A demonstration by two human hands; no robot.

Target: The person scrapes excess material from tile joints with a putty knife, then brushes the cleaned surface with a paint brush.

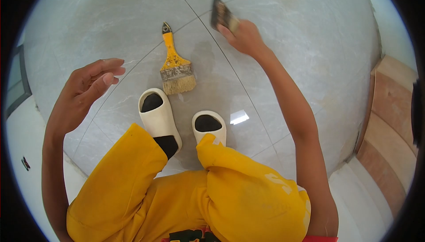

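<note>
A wide paintbrush (177, 67) with a yellow handle, a dirty metal band and pale bristles lies on the grey tiled floor (133, 29), bristles toward my feet. To its left, my left hand (94, 80) hovers with fingers loosely bent and apart, nothing in it. My right hand (242, 36) reaches out to the upper right, fingers closed round the near end of a dark flat tool (220, 12). That tool is smeared by motion, with brownish stains and a pale part beside my fingers; its exact kind cannot be made out.
My feet in white slip-on shoes (160, 111) stand just below the paintbrush. Stacked reddish-brown boards or tiles (389, 122) lean along the right wall. A dark-framed panel (18, 82) stands at the left wall. Thin dark joints cross the floor.
</note>
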